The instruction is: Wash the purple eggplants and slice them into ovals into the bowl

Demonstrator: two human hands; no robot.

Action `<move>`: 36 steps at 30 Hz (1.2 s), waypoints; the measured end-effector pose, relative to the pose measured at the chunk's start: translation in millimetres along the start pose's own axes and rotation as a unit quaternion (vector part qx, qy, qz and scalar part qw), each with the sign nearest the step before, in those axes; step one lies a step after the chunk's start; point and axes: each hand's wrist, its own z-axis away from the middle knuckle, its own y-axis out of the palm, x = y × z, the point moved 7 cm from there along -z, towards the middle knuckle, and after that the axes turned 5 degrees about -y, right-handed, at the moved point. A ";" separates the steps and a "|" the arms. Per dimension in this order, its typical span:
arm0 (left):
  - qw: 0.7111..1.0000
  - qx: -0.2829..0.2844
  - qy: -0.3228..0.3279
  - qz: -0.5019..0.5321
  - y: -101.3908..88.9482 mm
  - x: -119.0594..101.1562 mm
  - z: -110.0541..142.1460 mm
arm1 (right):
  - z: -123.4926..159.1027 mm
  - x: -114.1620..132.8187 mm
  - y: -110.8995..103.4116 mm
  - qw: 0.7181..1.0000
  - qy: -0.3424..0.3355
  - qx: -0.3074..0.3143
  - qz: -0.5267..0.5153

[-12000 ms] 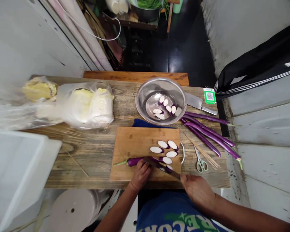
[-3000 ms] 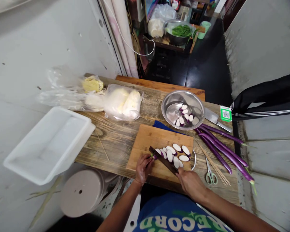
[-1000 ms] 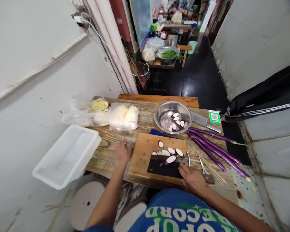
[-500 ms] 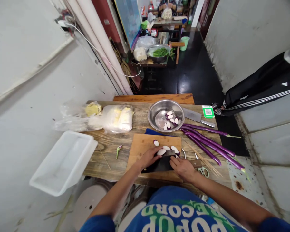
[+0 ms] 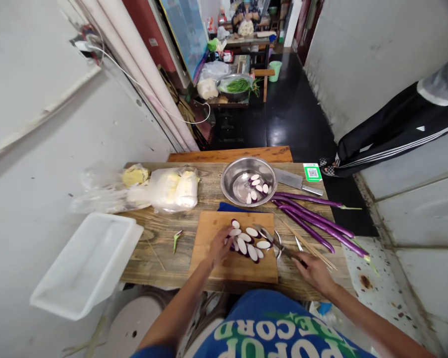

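Slanted eggplant slices point(image 5: 242, 245), white with purple skin, lie in a loose pile on the wooden cutting board point(image 5: 216, 271). My left hand point(image 5: 219, 247) is at the pile's left end, fingers apart and touching or nearly touching the slices. My right hand point(image 5: 315, 272) grips the handle of a knife point(image 5: 274, 239), whose blade is turned edge-on over the board's right side. Behind the board stands a steel bowl point(image 5: 229, 191) with several more slices in it. Whole long eggplants point(image 5: 313, 219) rest to the right.
A second cleaver point(image 5: 289, 178) lies behind the eggplants, near a green QR card point(image 5: 312, 172). Thin sticks point(image 5: 317, 251) are by my right hand. Bagged vegetables point(image 5: 175, 189) and a white bin point(image 5: 85, 263) are leftward. A person in black trousers point(image 5: 388, 132) stands right.
The knife has lifted from lying flat over the slices and swung right, edge-on, with my right hand. More slices show on the board. My left hand has moved slightly left.
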 end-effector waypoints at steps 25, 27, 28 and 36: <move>0.968 -0.237 -0.084 -0.007 68.4 -72.4 27.8 | -16.3 -10.2 131.5 0.876 0.261 0.125 -0.385; 0.964 -0.251 -0.081 0.009 65.6 -75.9 31.6 | -15.3 -3.9 124.9 0.880 0.251 0.129 -0.381; 0.962 -0.260 -0.081 0.009 62.5 -79.5 34.1 | -13.5 -0.8 120.0 0.883 0.245 0.131 -0.379; 0.961 -0.277 -0.015 -0.014 0.2 -139.4 -8.8 | -38.9 34.6 46.8 0.886 0.217 0.034 -0.408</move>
